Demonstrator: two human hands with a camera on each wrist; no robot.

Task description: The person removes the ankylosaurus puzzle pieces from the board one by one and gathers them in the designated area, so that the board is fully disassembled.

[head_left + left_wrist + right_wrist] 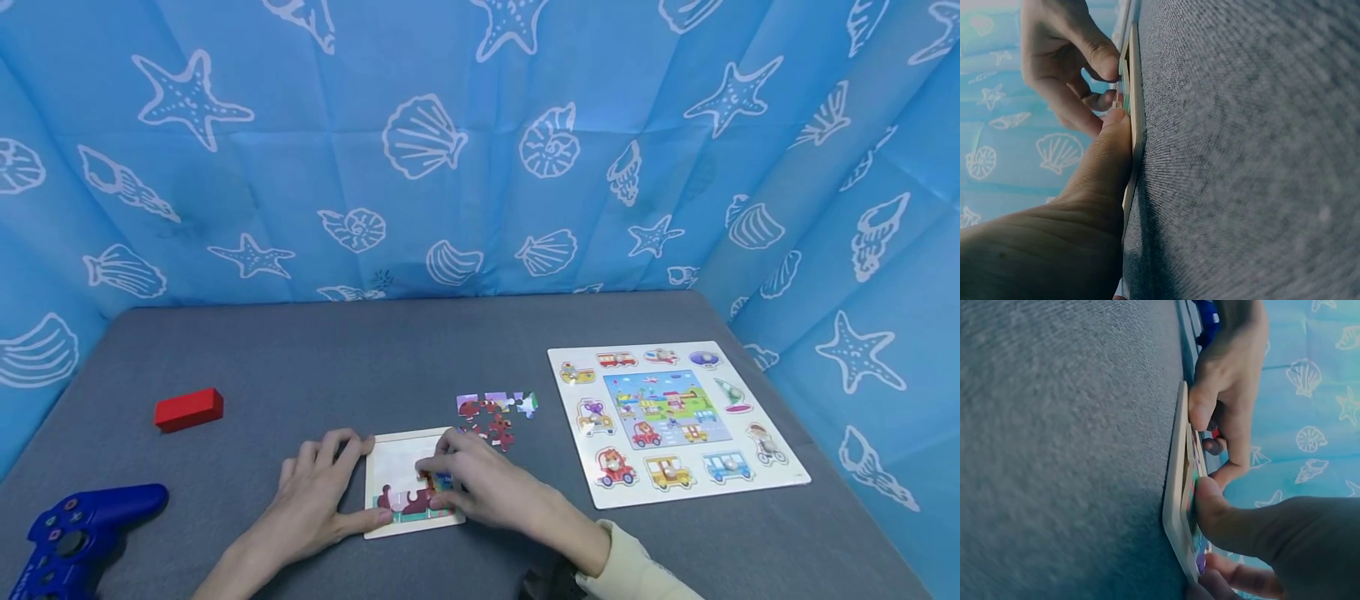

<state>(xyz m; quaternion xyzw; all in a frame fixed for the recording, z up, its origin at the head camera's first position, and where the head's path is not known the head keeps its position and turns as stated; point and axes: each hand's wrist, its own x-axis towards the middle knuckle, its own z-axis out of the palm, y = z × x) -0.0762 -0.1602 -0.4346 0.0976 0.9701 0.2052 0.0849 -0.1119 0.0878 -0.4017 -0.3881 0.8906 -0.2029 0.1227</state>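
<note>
The puzzle tray (pixel 393 454) lies on the surface's near side, pieces (pixel 408 502) along its near edge. The left hand (pixel 318 492) spreads wide at its left; the right hand (pixel 495 483) bends over its right, whether pinching anything I cannot tell. Loose pieces (pixel 468 408) lie just beyond, a picture board (pixel 780 473) right, a red block (pixel 189 410) left.

Left hand (pixel 315 495): back upward, thumb stretched away from loosely bent fingers.
Right hand (pixel 489 483): near it, I see, fingers bent.
Left forearm (pixel 242 563): slants inward.
Right forearm (pixel 573 535): slants inward too.
</note>
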